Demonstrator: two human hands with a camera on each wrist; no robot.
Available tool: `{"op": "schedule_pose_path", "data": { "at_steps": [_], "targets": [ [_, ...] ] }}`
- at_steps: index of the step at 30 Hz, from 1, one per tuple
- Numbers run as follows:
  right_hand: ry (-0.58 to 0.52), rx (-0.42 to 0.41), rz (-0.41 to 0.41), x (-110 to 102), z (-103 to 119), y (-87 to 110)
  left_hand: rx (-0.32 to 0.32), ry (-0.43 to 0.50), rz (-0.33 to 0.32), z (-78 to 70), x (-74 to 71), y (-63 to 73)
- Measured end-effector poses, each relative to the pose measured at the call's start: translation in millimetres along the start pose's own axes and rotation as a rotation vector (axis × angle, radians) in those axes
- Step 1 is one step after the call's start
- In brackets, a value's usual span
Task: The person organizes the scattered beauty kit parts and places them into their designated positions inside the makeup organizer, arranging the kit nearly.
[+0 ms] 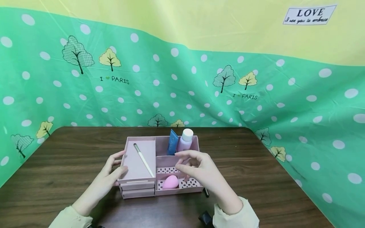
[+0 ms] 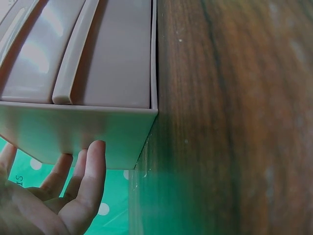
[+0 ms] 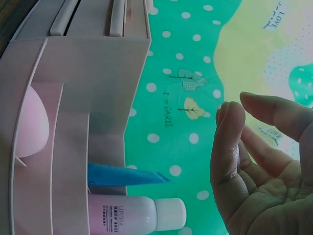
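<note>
A pink desk organizer (image 1: 141,184) stands on the table, its stacked drawers on the left and divided compartments on the right. My left hand (image 1: 109,172) rests against its left side, and the fingertips (image 2: 98,152) touch the side wall. Above the right compartments hovers my right hand (image 1: 199,164), fingers loosely bent, with nothing between thumb and fingers. A makeup brush (image 1: 144,160) with a white handle lies on the organizer's flat top. The rear compartment holds a blue tube (image 1: 172,143) and a white-capped bottle (image 1: 185,141). A pink makeup sponge (image 1: 170,182) sits in a front compartment.
The dark wooden table (image 1: 71,158) extends around the organizer. A small black object (image 1: 206,192) lies by the organizer's front right corner, partly hidden. Behind the table hangs a green and yellow dotted cloth (image 1: 159,85).
</note>
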State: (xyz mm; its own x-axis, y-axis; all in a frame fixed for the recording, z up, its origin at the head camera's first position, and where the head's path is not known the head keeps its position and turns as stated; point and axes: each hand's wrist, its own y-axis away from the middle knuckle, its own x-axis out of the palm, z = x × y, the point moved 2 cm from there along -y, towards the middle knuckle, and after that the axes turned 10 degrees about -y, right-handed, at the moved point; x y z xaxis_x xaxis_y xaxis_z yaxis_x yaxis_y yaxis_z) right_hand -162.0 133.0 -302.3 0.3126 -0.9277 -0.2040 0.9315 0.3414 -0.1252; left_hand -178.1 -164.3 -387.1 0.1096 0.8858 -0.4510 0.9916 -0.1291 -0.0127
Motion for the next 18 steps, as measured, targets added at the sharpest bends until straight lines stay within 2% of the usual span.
{"op": "schedule_pose_path", "data": {
  "at_steps": [11, 18],
  "targets": [
    [0.053, 0.003, -0.045, -13.0, -1.2, -1.0, 0.001, -0.006, -0.001, 0.7, 0.6, 0.5],
    [0.050, -0.008, -0.085, -22.7, 1.3, -1.0, 0.017, 0.041, 0.006, -1.2, 0.5, 0.0]
  ]
}}
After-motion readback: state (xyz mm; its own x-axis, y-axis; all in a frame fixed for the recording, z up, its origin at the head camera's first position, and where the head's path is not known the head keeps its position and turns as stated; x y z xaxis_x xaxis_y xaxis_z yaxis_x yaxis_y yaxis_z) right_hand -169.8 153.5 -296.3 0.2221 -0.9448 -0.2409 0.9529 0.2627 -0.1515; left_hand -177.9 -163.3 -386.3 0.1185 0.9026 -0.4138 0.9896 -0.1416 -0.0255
